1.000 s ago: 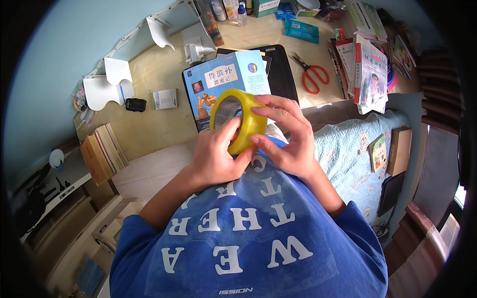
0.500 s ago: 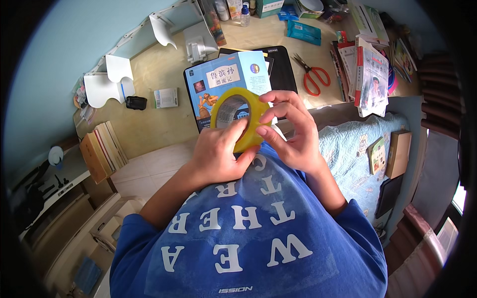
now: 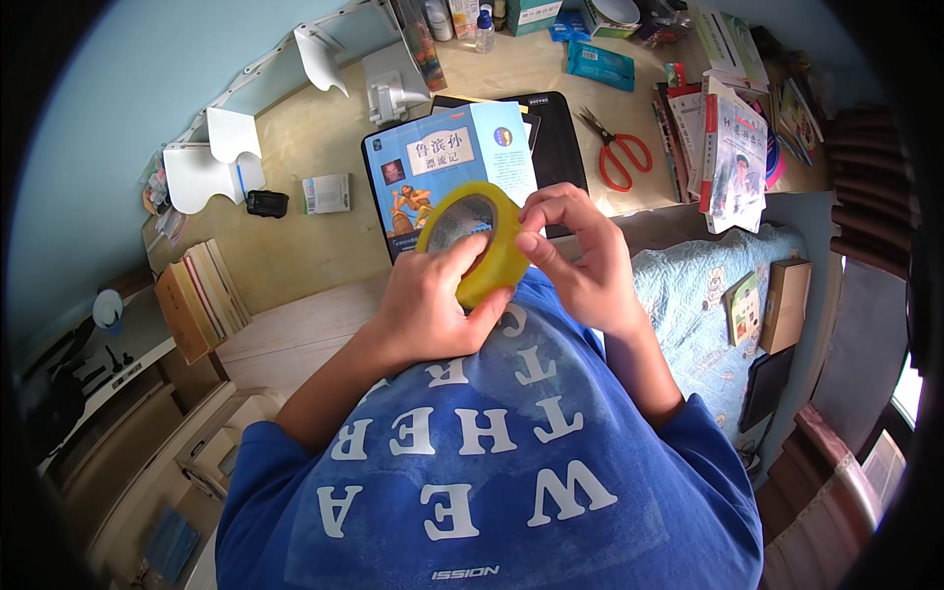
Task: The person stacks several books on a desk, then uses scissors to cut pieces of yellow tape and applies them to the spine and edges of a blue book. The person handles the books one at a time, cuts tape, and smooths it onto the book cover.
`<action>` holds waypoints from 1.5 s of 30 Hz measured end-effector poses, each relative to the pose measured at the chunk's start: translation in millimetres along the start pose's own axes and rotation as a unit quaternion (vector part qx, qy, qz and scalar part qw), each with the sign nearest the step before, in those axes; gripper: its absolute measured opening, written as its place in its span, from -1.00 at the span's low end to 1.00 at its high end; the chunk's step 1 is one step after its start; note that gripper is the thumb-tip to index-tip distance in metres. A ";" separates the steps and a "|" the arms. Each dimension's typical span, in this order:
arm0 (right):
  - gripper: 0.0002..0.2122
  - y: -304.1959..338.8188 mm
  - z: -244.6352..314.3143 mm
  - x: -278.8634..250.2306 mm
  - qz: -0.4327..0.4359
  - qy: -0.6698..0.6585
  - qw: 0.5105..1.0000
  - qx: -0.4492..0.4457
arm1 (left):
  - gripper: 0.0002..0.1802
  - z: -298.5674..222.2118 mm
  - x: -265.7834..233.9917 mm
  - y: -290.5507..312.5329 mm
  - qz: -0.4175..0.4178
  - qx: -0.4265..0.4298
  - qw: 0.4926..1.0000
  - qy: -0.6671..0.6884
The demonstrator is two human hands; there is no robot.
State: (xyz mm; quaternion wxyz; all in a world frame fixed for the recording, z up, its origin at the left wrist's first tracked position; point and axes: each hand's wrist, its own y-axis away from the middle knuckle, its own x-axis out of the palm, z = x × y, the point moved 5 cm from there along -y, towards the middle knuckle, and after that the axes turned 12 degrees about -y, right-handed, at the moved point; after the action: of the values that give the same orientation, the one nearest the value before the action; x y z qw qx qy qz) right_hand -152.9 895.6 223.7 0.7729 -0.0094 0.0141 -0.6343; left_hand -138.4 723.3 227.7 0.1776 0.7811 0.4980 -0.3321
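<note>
A large roll of yellow tape (image 3: 509, 258) is held up in front of my chest, its hollow core tilted toward me. My left hand (image 3: 433, 300) grips its near lower side, thumb below and fingers reaching into the core. Against the outer right side of the roll, my right hand (image 3: 588, 258) has its thumb and fingertips drawn together in a pinch at the tape's surface. Whether a loose tape end lies between them is too small to see. Behind the roll, a blue illustrated book (image 3: 447, 147) lies on the desk, partly covered by it.
Beneath the book is a black flat case (image 3: 562, 147). Orange-handled scissors (image 3: 619, 157) lie to its right. Stacked books (image 3: 733, 157) stand at the right desk edge. A small box (image 3: 327, 194) and a black object (image 3: 266, 204) sit at left, near upright books (image 3: 202, 300).
My right hand's fingers have closed from a spread pose into a pinch at the tape roll's right side. The left hand keeps its grip, and the roll has hardly moved.
</note>
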 end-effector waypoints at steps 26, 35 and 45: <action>-0.77 0.5 -49.2 -24.2 -0.072 -0.143 0.979 0.127 | -0.68 -12.2 16.4 -26.6 0.038 -0.065 0.993 -0.095; -0.78 9.4 -50.8 -19.7 -0.099 -0.194 0.969 0.119 | -0.67 -12.4 19.5 -23.6 0.041 -0.061 0.993 -0.097; -0.82 10.8 -47.8 -15.0 -0.125 -0.150 0.976 0.100 | -0.68 -11.2 17.3 -19.9 0.027 -0.059 0.992 -0.106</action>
State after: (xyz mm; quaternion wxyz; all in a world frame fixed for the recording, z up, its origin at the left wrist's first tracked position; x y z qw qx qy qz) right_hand -146.8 912.6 175.7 0.6776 -0.0285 -0.1667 -0.7157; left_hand -147.5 750.3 224.7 0.2844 0.7431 0.4737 -0.3776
